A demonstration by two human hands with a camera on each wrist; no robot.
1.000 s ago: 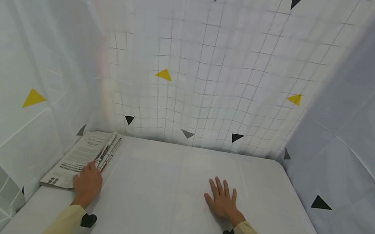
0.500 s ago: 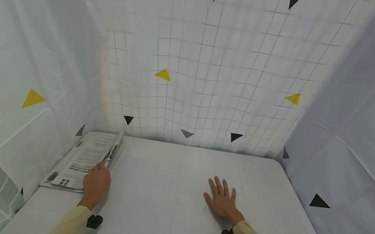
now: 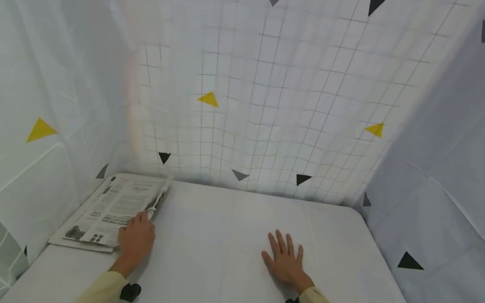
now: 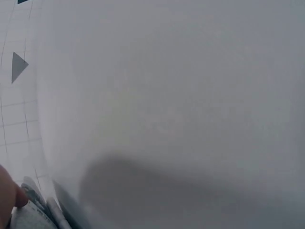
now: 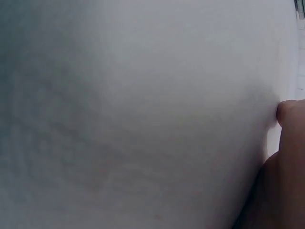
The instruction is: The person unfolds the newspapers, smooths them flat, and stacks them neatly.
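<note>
A folded newspaper (image 3: pixel 134 197) lies at the table's far left, overlapping other newspapers (image 3: pixel 59 240) beneath it and shifted right of them. My left hand (image 3: pixel 136 241) grips its right folded edge, fingers curled over the near part. In the left wrist view only a bit of that hand (image 4: pixel 5 195) and the newspaper's edge (image 4: pixel 31 217) show, at the bottom left corner. My right hand (image 3: pixel 286 261) rests palm down on the table with fingers spread. The right wrist view catches part of that hand (image 5: pixel 293 157) at its right edge, over the white surface.
The white table (image 3: pixel 217 245) has rounded far corners. White sheets hang around it: a gridded one (image 3: pixel 264 100) at the back, with yellow, black and grey triangles, and others at the left (image 3: pixel 10 78) and right (image 3: pixel 454 155). Both wrists carry small black devices.
My left hand has moved right, drawing the top newspaper with it, so more of the newspapers underneath shows on the left. The right hand has stayed in place.
</note>
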